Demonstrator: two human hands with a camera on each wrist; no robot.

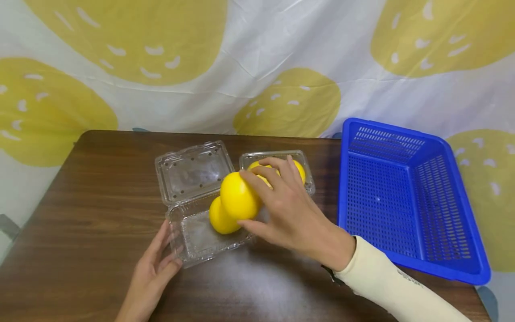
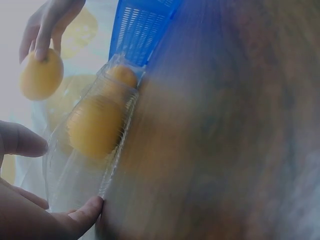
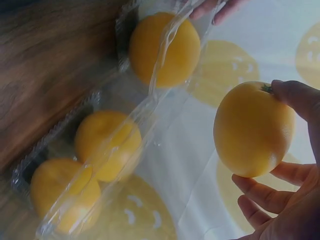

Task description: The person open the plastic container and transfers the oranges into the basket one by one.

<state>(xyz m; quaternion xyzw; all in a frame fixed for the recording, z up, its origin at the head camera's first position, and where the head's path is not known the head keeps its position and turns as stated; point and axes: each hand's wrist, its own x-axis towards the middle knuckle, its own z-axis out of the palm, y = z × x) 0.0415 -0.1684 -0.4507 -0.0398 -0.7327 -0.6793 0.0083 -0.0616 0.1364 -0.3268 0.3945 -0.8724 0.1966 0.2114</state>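
My right hand [image 1: 291,214] holds a yellow orange [image 1: 239,197] between thumb and fingertips, raised over a clear plastic clamshell box [image 1: 197,237]. The right wrist view shows a small green stem end on the held orange [image 3: 252,132], right by a fingertip. One other orange [image 1: 219,219] lies in the box's right part, partly covered by the held one. My left hand [image 1: 150,273] grips the box at its left end, thumb by the front corner and fingers along the side. The box's lid [image 1: 195,174] is folded back, away from me.
Behind my right hand stands a second clear box [image 1: 273,153] with two oranges [image 3: 107,145] in it, partly hidden in the head view. A blue plastic basket [image 1: 414,201] stands at the right. A fruit-patterned cloth [image 1: 277,53] hangs behind the brown table [image 1: 88,214].
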